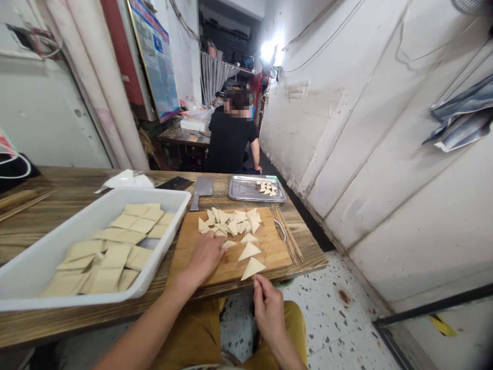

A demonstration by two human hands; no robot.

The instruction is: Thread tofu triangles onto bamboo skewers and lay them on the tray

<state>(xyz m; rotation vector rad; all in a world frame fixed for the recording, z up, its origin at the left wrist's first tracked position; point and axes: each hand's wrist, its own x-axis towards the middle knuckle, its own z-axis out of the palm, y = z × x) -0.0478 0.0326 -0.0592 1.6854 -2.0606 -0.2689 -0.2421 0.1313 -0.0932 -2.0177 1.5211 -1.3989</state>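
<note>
My right hand (269, 306), at the near edge of the table, pinches the end of a thin wooden skewer. Pale tofu triangles (253, 268) sit along that skewer in a line pointing away from me. My left hand (204, 255) rests over the cutting board (269, 254), thumb and forefinger closed at a single tofu triangle (229, 244). Beyond its fingers lies a heap of loose tofu triangles (231, 222). Most of the skewer's shaft is hidden by the pieces on it.
Left of the board stands a white plastic tub (162, 257) with square tofu slices (115, 255). A cleaver (203, 191) and a metal tray (242, 194) with loaded skewers lie behind. Bare skewers (289, 236) lie at right. A person in black (233, 139) sits beyond the table.
</note>
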